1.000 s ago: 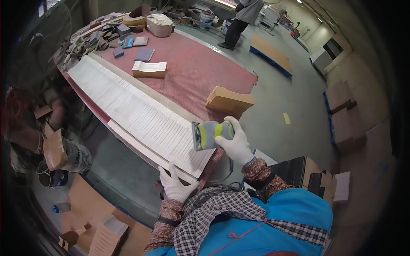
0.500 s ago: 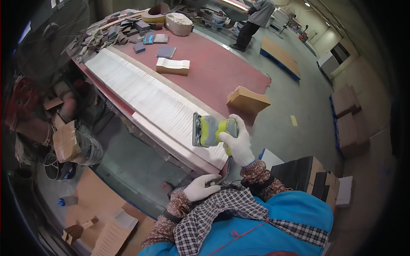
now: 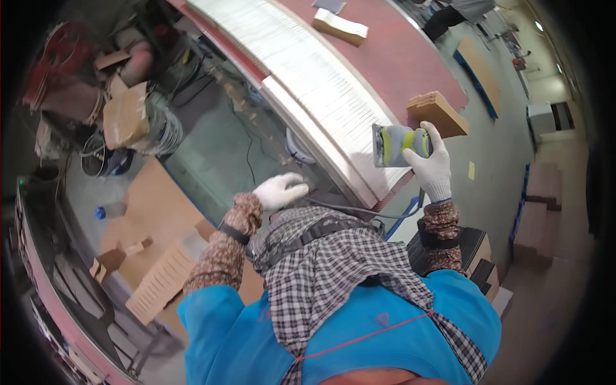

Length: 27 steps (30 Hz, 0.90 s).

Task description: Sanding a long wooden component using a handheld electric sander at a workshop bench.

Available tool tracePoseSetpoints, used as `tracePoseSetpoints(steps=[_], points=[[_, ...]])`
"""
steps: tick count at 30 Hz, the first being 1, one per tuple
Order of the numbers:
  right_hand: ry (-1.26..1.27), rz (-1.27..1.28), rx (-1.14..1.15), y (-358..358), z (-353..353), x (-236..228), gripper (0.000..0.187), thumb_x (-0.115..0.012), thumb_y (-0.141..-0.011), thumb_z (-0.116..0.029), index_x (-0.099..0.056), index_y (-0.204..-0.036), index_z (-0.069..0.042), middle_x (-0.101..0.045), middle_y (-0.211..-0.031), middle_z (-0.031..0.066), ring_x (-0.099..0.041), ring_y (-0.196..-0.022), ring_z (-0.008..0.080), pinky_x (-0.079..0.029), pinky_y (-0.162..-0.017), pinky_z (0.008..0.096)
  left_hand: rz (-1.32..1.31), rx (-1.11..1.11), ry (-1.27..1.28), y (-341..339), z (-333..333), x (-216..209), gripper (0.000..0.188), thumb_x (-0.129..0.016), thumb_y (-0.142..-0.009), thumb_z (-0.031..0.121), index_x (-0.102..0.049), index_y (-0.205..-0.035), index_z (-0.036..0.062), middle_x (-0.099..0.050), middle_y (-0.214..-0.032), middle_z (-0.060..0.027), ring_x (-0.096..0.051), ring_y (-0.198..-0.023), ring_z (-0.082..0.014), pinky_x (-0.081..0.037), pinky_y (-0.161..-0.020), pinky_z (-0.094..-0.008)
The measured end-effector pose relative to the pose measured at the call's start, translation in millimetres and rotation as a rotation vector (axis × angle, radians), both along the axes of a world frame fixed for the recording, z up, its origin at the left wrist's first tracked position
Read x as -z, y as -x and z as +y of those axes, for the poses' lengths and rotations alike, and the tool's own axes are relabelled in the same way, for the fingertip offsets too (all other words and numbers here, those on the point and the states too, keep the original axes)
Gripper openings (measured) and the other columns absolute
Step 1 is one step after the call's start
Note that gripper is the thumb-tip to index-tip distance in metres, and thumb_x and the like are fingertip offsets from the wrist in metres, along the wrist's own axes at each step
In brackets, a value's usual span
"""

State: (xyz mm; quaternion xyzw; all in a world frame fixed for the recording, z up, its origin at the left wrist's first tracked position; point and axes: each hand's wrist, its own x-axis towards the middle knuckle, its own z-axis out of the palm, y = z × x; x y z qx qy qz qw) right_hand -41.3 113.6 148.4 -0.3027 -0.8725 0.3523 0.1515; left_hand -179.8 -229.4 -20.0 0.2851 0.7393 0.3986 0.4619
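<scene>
My right hand (image 3: pixel 428 168), in a white glove, is closed round a lime-green and grey power sander (image 3: pixel 401 145). The sander is over the near end of a long row of thin white-edged pieces (image 3: pixel 333 83) packed side by side on the red-topped table (image 3: pixel 401 48); whether its pad touches them I cannot tell. A dark cord (image 3: pixel 359 210) hangs in front of my apron between the sander and my left hand. My left hand (image 3: pixel 281 191), also gloved, is closed at the cord's left end, close to my waist.
A stack of brown curved pieces (image 3: pixel 437 113) stands on the table beyond the sander, with a smaller white-topped stack (image 3: pixel 340 25) farther off. Cardboard (image 3: pixel 154 205) lies at the left, near a bucket (image 3: pixel 94 157) and a bottle (image 3: pixel 110 210). Black-sided boxes (image 3: pixel 471 250) stand at my right.
My view has swung so the table sits higher and to the right. My left hand has moved left, away from the table's end, and more cord shows. The sander stays in my right hand.
</scene>
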Motion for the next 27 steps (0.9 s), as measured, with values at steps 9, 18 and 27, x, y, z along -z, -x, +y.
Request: tracePoseSetpoints(steps=[9, 18, 27], points=[[-0.425, -0.433, -0.258, 20, 4, 16, 0.072, -0.082, -0.085, -0.027, -0.055, -0.151, -0.023, -0.058, -0.141, 0.0173, -0.073, -0.114, 0.0370, -0.061, -0.097, 0.0459, 0.105, -0.332, 0.065, 2, 72, 16, 0.109, -0.069, -0.098, 0.051, -0.007, -0.171, -0.0013, -0.076, -0.105, -0.0168, -0.073, -0.090, -0.0300, -0.059, -0.086, -0.0420], [-0.472, -0.516, -0.300, 59, 0, 30, 0.071, -0.081, -0.086, -0.028, -0.054, -0.152, -0.023, -0.057, -0.141, 0.0199, -0.073, -0.111, 0.0401, -0.063, -0.093, 0.0461, -0.079, -0.679, 0.002, 57, 104, 14, 0.115, -0.071, -0.098, 0.033, 0.011, -0.168, -0.0061, -0.075, -0.093, -0.0161, -0.072, -0.069, -0.0242, -0.060, -0.070, -0.0381], [-0.455, -0.527, -0.369, 108, -17, 24, 0.070, -0.085, -0.084, -0.030, -0.058, -0.148, -0.025, -0.058, -0.139, 0.0187, -0.073, -0.113, 0.0381, -0.062, -0.094, 0.0452, -0.183, -0.632, 0.063, 90, 100, -17, 0.114, -0.069, -0.100, 0.032, 0.017, -0.167, -0.0045, -0.075, -0.100, -0.0262, -0.075, -0.073, -0.0310, -0.061, -0.076, -0.0433]])
